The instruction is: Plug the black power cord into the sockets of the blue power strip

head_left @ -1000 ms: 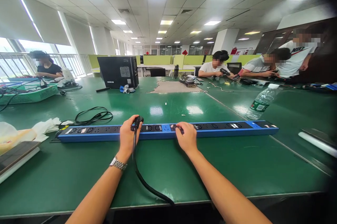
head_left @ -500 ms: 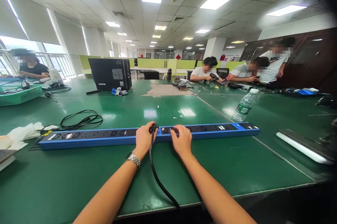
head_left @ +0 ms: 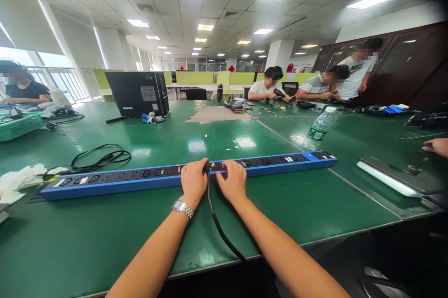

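Note:
A long blue power strip (head_left: 115,189) with a black socket face lies across the green table before me. My left hand (head_left: 194,180), with a metal watch on the wrist, is closed round a black plug (head_left: 207,166) at the strip's middle. Fingers partly cover the plug, so how deep it sits in a socket cannot be seen. Its thick black cord (head_left: 219,225) runs toward me and over the table's front edge. Just right of the plug, my right hand (head_left: 232,180) grips the strip, fingers over the top and thumb at the near side.
A water bottle (head_left: 318,129) and a dark flat device with a white edge (head_left: 388,179) are at right. Looped black cable (head_left: 101,158) and white tissue (head_left: 21,181) lie left. Farther back are a computer case (head_left: 136,94), a green basket (head_left: 21,126) and several people. Another person's hand (head_left: 437,146) shows at the right edge.
My view has shifted slightly. My left hand and the plug have moved a little right along the strip, closer to my right hand. Another person's hand has appeared at the right edge.

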Available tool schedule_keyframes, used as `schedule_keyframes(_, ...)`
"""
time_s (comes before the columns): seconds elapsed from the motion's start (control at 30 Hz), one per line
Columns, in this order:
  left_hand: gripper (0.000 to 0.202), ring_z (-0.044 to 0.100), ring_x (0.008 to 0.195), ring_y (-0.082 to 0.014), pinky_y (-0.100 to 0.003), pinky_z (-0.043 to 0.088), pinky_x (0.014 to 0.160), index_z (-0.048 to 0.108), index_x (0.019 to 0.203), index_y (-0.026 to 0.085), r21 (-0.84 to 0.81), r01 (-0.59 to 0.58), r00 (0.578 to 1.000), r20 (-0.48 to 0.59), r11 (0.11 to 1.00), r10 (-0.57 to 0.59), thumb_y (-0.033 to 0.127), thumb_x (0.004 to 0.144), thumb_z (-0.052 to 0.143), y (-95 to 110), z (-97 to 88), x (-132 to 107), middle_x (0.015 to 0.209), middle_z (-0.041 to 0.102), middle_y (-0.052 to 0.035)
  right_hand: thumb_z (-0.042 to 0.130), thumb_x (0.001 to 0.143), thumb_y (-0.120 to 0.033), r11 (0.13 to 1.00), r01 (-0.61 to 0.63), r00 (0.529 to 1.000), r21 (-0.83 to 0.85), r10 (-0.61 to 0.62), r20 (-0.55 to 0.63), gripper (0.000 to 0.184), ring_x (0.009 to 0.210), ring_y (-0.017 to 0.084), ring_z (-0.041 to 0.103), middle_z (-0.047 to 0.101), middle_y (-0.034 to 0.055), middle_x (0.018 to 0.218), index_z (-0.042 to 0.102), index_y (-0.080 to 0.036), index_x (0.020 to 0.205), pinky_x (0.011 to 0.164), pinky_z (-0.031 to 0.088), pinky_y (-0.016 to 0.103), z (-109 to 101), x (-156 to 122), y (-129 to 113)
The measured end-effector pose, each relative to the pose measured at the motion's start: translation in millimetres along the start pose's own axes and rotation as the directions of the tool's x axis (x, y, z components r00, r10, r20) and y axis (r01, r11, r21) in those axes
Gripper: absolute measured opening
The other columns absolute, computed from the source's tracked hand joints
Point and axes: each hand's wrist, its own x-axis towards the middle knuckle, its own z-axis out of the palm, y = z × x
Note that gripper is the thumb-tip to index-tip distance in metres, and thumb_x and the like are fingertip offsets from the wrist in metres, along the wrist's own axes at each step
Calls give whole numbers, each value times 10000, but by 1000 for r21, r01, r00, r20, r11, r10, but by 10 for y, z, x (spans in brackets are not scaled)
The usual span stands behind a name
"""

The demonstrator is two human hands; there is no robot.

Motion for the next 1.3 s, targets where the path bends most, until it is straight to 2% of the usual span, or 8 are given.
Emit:
schedule_keyframes(0.13,464,580,1126,-264,-447,380,989,534,1322,202,-10,-13,999,33,1000,14,233,859,549,-109,-35,-68,1155,688,-100,598,816,-284,995,92,994,23,-93,49,292,1128,258,496,621,100,1176,599,-176,1087,996,330,399,4,-33,-127)
schedule_keyframes(0.3,552,452,1301,-298,-492,251,1118,520,1327,200,128,0,998,68,992,-8,283,792,627,-367,-146,-179,1369,567,-100,591,858,-380,986,166,986,14,-167,14,293,1086,254,513,648,100,1143,619,-169,1059,980,320,393,137,48,-275)
schedule_keyframes(0.6,563,441,1315,-287,-499,237,1122,514,1332,229,165,52,996,67,985,-63,324,787,621,-408,-167,-184,1385,556,-81,609,854,-452,999,-13,998,-38,10,-63,282,1052,269,532,672,108,1088,655,-177,896,942,306,408,303,129,-396)
schedule_keyframes(0.77,551,442,1315,-286,-497,246,1114,526,1323,231,157,53,994,83,986,-66,326,789,624,-407,-186,-179,1385,556,-83,599,862,-413,998,-57,992,37,61,-110,236,1067,270,531,670,97,1074,655,-188,908,969,275,445,347,127,-490)
schedule_keyframes(0.87,544,436,1321,-287,-490,258,1108,538,1313,232,160,58,993,93,985,-74,334,787,632,-405,-203,-176,1395,546,-84,582,864,-443,982,-62,983,179,90,-157,259,1046,256,542,660,85,1053,662,-198,883,952,324,427,279,227,-500)
schedule_keyframes(1.0,532,434,1324,-274,-481,264,1108,537,1314,245,157,65,991,105,985,-82,346,799,628,-397,-214,-169,1398,545,-77,551,854,-507,934,-82,936,349,192,-296,349,1002,234,570,654,94,1018,698,-193,889,926,398,369,50,421,-214)
schedule_keyframes(1.17,526,428,1328,-271,-477,269,1104,536,1318,247,160,79,988,119,984,-98,359,812,620,-393,-218,-166,1402,542,-71,552,814,-472,868,-274,896,414,387,-218,340,899,235,628,711,93,937,711,-178,877,858,456,349,-192,476,422)
schedule_keyframes(1.3,508,419,1337,-269,-471,271,1103,541,1313,245,150,79,987,128,986,-98,370,824,603,-392,-223,-166,1409,535,-74,572,778,-476,899,-288,935,329,338,-104,335,893,247,644,727,81,921,714,-190,880,849,462,362,-265,429,626)
